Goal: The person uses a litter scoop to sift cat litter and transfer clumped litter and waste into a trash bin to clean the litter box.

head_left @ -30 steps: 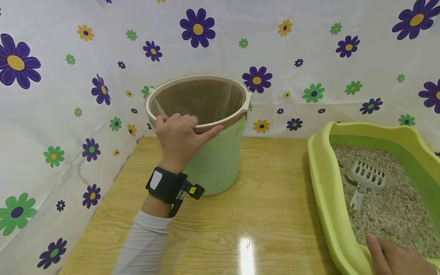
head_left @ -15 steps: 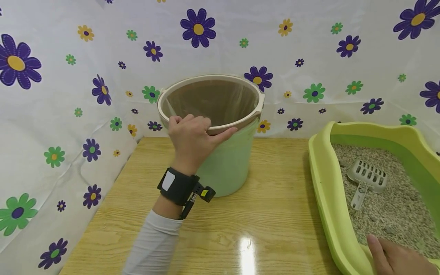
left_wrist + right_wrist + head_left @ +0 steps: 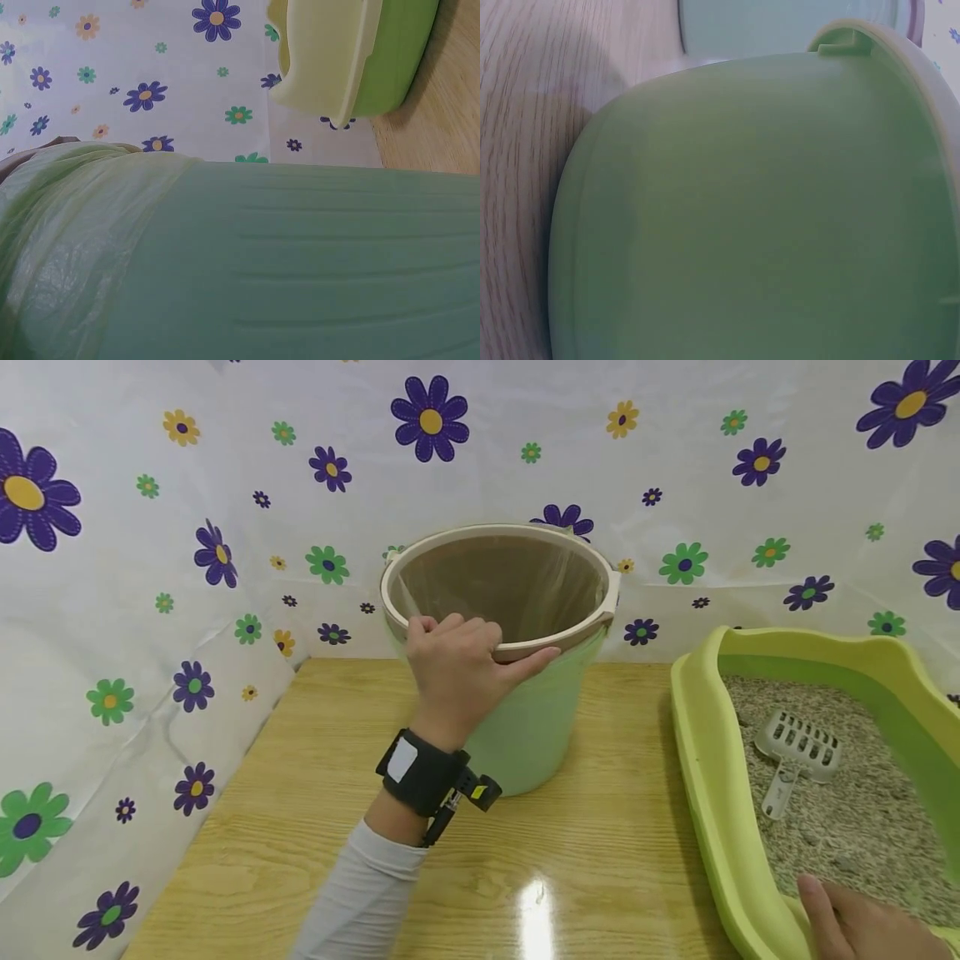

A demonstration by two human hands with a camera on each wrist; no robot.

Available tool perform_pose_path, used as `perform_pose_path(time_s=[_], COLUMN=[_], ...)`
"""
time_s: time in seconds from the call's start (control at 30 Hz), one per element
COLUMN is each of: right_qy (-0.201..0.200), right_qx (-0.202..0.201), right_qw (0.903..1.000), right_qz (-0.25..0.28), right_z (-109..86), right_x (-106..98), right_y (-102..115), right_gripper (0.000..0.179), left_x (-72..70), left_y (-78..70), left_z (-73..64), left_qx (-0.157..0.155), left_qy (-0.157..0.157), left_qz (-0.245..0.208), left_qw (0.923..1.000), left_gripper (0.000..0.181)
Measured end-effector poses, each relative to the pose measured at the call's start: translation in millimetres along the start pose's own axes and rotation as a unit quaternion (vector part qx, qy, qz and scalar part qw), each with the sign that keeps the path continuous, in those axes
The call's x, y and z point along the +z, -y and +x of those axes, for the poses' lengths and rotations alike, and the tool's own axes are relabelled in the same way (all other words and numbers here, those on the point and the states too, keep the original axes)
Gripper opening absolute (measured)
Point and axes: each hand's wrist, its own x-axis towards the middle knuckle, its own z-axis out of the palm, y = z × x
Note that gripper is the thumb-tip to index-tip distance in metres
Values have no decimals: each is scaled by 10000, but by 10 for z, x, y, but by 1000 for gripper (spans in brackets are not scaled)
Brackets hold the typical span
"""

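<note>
My left hand (image 3: 465, 681) grips the near rim of a pale green trash bin (image 3: 536, 743), fingers over the beige ring and thumb along its outside. A thin plastic liner lines the bin; in the left wrist view the bag (image 3: 82, 255) is folded down over the ribbed wall. At the lower right, my right hand (image 3: 873, 922) holds the near rim of a yellow-green litter box (image 3: 712, 768), its thumb over the edge. Inside lie grainy litter (image 3: 862, 827) and a slotted grey scoop (image 3: 801, 747). The right wrist view is filled by the box's outer wall (image 3: 765, 202).
Both containers stand on a wooden table (image 3: 615, 860), with a strip of tabletop between them. A white flower-printed sheet (image 3: 480, 468) rises close behind the bin and along the left side.
My left hand has moved the bin to the right, bringing it closer to the litter box. The right hand, litter box and scoop stay where they were.
</note>
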Motion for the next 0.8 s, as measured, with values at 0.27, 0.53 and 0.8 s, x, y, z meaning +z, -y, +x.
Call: perform_pose_path(time_s=[0.27, 0.53, 0.8], right_qy=[-423, -194, -438], right_qx=[-25, 23, 24], right_qw=[9991, 9998, 9989], right_qz=[91, 48, 186], right_z=[-24, 1, -40], right_x=[33, 28, 48], right_y=[-25, -48, -33], right_gripper=[60, 62, 61], left_x=[46, 74, 88], left_y=[-207, -399, -532], left_z=[15, 34, 26], left_qx=[38, 62, 49], left_qy=[34, 61, 124], left_qz=[-5, -121, -89], left_qw=[10000, 9999, 9999], left_gripper=[67, 66, 66])
